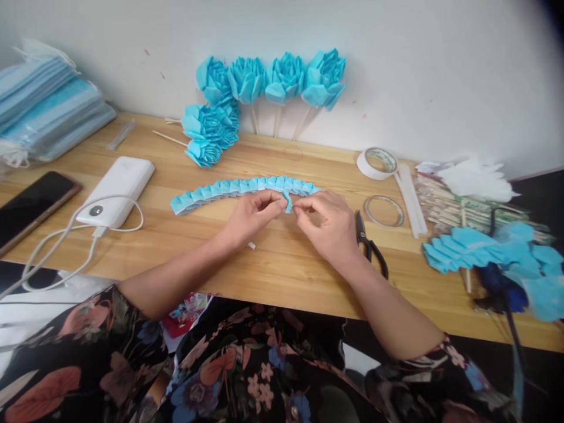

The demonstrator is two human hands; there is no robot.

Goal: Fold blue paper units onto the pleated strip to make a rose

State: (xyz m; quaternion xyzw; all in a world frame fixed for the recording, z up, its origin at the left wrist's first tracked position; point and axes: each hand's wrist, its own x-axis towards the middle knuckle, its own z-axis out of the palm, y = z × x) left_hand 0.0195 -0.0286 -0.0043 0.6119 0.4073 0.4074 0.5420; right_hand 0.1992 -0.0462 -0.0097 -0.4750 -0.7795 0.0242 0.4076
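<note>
Over the middle of the wooden table, my left hand (259, 212) pinches a small folded piece of blue crepe-like material (288, 202) between thumb and fingers. From the other side my right hand (328, 223) meets it, thumb and forefinger pinched at the piece's right edge; what those fingertips grip is too small to make out. Right behind both hands lies a long, curved pleated strip (220, 189) of the same blue material, its right end partly hidden by my right hand. Black-handled scissors (363, 232) rest beside my right wrist.
Blue handmade flowers on sticks (285, 79) lean against the wall. Left are packed face masks (48, 108), a phone (37, 205) and a cabled power bank (117, 191). Right are tape rolls (368, 170), wooden sticks (445, 205) and blue pleated pieces (462, 247).
</note>
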